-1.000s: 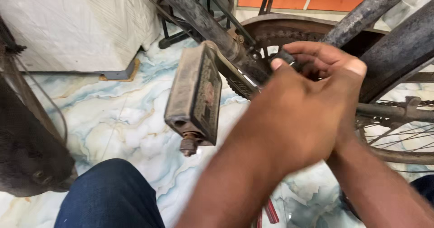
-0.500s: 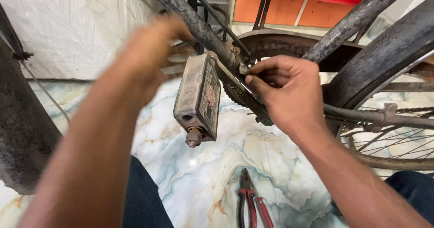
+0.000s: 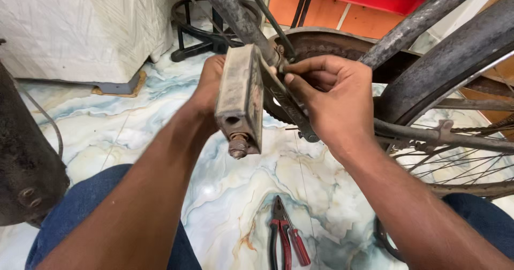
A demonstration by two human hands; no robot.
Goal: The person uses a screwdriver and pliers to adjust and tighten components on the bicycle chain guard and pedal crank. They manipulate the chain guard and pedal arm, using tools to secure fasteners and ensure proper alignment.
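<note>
A worn, rusty bicycle pedal (image 3: 238,101) hangs on its crank arm (image 3: 286,106) in the middle of the view. My left hand (image 3: 210,83) reaches in from the left and wraps the pedal's far side, with its fingertips hidden behind it. My right hand (image 3: 334,96) is closed around the upper part of the crank arm, thumb and fingers pinched near the dirty chainring (image 3: 326,42). The dark frame tube (image 3: 227,7) runs up and to the left above both hands.
Red-handled pliers (image 3: 284,238) lie on the marble floor (image 3: 107,136) between my knees. The rear tyre and spokes (image 3: 447,69) fill the right side. Another dark tyre (image 3: 24,163) stands at the left edge. A white cloth-covered block (image 3: 80,23) and a black stand (image 3: 195,31) sit behind.
My left hand left the right hand, rose toward the frame tube, then dropped behind the pedal. My right hand stayed on the crank arm.
</note>
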